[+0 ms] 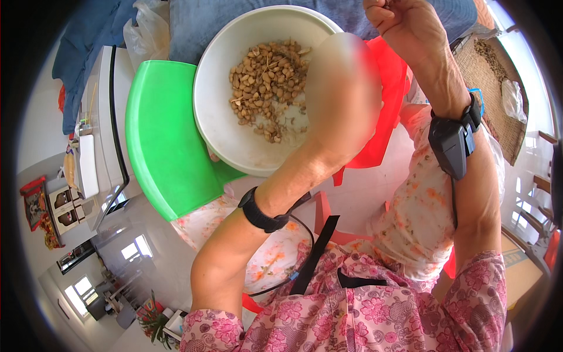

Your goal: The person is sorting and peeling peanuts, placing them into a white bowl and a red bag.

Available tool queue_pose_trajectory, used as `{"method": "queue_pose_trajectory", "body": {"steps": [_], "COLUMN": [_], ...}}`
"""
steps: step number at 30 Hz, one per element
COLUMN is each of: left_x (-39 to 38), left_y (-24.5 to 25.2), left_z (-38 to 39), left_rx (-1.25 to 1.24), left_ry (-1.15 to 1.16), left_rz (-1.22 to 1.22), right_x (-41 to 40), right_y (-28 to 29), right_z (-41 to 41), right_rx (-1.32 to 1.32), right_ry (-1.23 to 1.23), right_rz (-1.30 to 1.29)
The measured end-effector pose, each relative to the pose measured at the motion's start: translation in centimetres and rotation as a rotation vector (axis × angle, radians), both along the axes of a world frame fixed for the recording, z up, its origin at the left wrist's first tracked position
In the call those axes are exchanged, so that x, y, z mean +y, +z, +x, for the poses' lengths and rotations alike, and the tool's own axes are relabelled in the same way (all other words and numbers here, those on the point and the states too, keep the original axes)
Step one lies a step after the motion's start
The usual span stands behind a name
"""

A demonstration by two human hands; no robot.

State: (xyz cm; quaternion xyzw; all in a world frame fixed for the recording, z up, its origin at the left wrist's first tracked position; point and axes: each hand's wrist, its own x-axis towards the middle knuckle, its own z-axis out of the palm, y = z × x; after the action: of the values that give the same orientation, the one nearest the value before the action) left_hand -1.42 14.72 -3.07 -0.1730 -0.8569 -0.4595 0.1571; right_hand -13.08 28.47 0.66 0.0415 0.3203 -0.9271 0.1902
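Observation:
A large white basin (215, 127) lies before me with a heap of small brown nuts or pods (268, 75) in it, along with dry stalks and loose bits. My left hand (343, 97) is over the basin's right side, but a blurred patch hides its fingers and anything in them. Up at the top right, beyond the basin's rim, is my right hand (404, 20). Its fingers are curled, and the picture's top edge cuts off part of them. A small dark spot shows at its fingertips, too little to identify.
A green plastic seat (162, 141) is left of the basin, and a red plastic piece (382, 119) is right of it. At the far right sits a woven tray (479, 70) bearing dark bits and a plastic bag (513, 100). Blue cloth (189, 31) covers something behind the basin.

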Motion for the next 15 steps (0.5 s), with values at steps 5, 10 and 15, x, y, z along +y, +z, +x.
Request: {"method": "queue_pose_trajectory", "body": {"steps": [5,10,15], "left_x": [-0.4,-3.6,-11.2], "left_y": [-2.6,2.4,0.9], "left_z": [0.3,1.3,2.3], "left_rx": [0.085,-0.127,-0.377], "left_ry": [0.010,0.129,0.215], "left_rz": [-0.082,-0.083,-0.369], "right_x": [-0.7,-1.0,-2.7], "right_y": [-0.5,-0.4,-0.5], "right_z": [-0.2,0.2,0.8], "right_rx": [-0.006,0.027,0.000], "right_ry": [-0.020,0.001,0.076], "right_rz": [0.024,0.035,0.009]}}
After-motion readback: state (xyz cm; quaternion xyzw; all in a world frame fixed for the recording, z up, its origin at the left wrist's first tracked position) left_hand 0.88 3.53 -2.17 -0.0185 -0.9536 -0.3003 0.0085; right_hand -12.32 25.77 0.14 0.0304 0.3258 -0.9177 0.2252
